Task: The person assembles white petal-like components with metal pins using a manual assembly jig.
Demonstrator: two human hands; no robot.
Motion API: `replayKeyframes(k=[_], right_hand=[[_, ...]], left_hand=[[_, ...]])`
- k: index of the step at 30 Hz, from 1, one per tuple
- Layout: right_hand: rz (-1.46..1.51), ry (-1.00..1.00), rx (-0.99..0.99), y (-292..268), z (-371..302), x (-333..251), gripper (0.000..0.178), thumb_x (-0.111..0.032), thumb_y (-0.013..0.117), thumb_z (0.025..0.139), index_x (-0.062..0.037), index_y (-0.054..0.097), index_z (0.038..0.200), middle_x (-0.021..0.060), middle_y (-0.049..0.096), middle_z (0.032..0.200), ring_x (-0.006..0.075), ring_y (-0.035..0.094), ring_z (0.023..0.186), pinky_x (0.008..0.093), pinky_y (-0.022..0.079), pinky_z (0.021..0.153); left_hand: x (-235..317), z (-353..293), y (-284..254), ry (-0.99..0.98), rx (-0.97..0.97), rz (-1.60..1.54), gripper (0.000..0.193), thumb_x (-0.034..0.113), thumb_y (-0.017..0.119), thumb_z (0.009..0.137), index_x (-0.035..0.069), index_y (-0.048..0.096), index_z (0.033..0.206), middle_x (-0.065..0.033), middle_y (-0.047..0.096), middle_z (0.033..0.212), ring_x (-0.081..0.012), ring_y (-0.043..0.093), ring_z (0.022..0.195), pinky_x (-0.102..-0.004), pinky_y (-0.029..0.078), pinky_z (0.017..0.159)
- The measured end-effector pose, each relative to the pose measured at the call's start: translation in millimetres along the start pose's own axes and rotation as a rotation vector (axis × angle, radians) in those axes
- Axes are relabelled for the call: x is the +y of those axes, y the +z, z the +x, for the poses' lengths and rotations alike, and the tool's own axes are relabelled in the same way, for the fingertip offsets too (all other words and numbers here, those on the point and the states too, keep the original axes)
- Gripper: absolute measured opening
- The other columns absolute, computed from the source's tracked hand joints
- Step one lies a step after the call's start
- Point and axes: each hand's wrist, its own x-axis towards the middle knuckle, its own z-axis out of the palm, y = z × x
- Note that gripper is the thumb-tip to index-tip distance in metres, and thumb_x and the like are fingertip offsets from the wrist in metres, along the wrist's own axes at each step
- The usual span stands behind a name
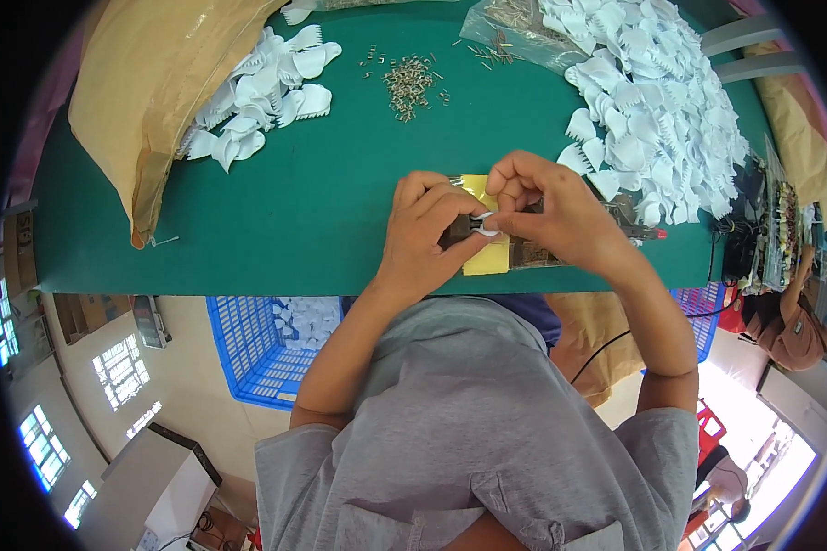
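Observation:
Near the table's front edge my two hands come together over a yellow sheet (487, 262). Between their fingertips is a small white hair claw clip (490, 230), mostly hidden by the fingers. My left hand (423, 234) pinches it from the left with thumb and fingers. From the other side my right hand (560, 211) closes on it, thumb pressed toward the fingertips. Dark brown blocks (533, 254) lie under and beside the hands. Farther back sits a small heap of metal springs (409, 84).
White toothed clip halves (652, 110) form a large pile at right; more clip halves (257, 101) spill from a brown paper sack (156, 101) at left. A clear bag (515, 32) holds thin metal pins. Blue baskets (257, 354) stand below the green table (276, 220). Another person (786, 317) is at far right.

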Motion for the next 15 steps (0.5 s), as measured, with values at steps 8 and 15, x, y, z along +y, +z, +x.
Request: replayKeyframes(k=[8,15], right_hand=[[0.04,0.037,-0.177,-10,9,5,0.02,-0.005,0.081,0.089,-0.0026,0.066,0.101,-0.004,0.061,0.08,0.0035,0.055,0.075,0.022,0.045,0.069],[-0.183,-0.187,0.342,-54,14,13,0.014,-0.014,0.073,0.096,-0.0004,0.072,0.099,0.0029,0.072,0.085,0.0081,0.065,0.077,0.0263,0.054,0.074]], left_hand=[[6,5,-5,0.002,-0.03,-0.013,0.029,0.011,0.091,0.074,0.008,0.075,0.098,-0.0039,0.069,0.097,-0.0259,0.057,0.101,-0.0365,0.049,0.087],[7,6,-3,-0.014,-0.034,-0.033,0.029,0.011,0.093,0.073,0.008,0.075,0.096,-0.0035,0.068,0.093,-0.0247,0.057,0.098,-0.0361,0.049,0.086]])
